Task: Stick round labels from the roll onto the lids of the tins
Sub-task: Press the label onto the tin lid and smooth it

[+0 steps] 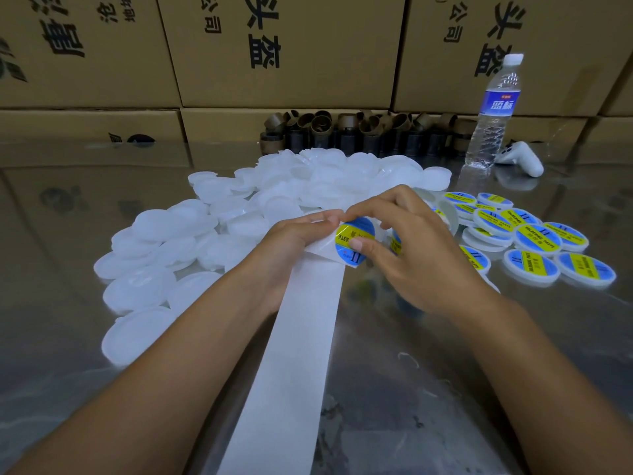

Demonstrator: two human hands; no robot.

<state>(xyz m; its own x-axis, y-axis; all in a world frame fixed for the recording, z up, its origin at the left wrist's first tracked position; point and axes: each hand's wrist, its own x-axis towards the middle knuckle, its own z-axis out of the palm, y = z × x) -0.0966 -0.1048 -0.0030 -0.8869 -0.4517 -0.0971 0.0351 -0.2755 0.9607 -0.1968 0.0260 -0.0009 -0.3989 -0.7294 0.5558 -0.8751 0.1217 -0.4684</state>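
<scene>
A round blue and yellow label sits at the fold of a long white backing strip that runs down toward me. My left hand grips the strip at the fold. My right hand pinches the label's edge between thumb and forefinger. Behind that hand, more labels on the roll are partly hidden. A heap of plain white lids lies on the left. Several labelled lids lie on the right.
The table is shiny metal. A water bottle and a white controller stand at the back right. Brown cardboard cores line the back, in front of stacked cartons.
</scene>
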